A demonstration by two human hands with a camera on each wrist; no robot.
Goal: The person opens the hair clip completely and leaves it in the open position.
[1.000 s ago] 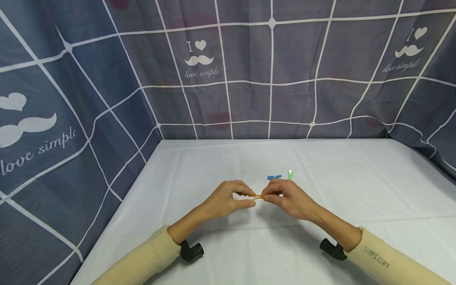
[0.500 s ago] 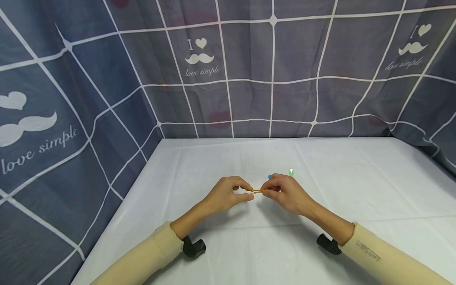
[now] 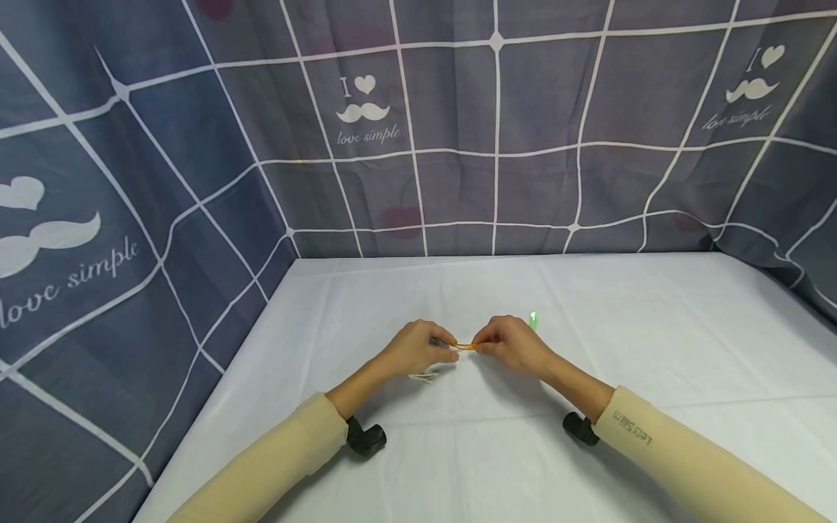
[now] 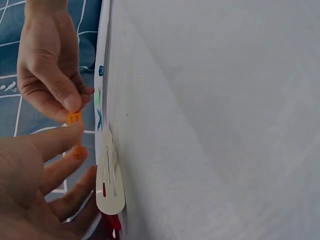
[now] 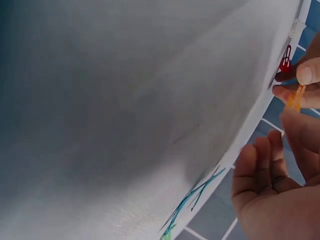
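Observation:
An orange snap hair clip (image 3: 465, 347) stretches between my two hands, above the white table. My right hand (image 3: 513, 343) pinches one end of it between thumb and fingertips. At the other end, the thumb and fingers of my left hand (image 3: 416, 349) hold it. The left wrist view shows the orange clip (image 4: 75, 118) partly covered by fingers. Below the left hand lies a white snap clip (image 4: 109, 187), with a red clip (image 4: 113, 226) behind it. In the right wrist view, a blue clip (image 5: 186, 200) lies with its parts spread, beyond the right hand.
A green clip (image 3: 532, 319) lies on the white tablecloth (image 3: 654, 327) behind my right hand. Dark grid-patterned curtains (image 3: 451, 189) enclose the table at the back and sides. Black wrist devices (image 3: 366, 439) hang under both sleeves.
Both hands have shifted slightly away and leftward with the orange clip. The blue clip is now covered by my right hand in the head view, and the white clip shows below my left hand.

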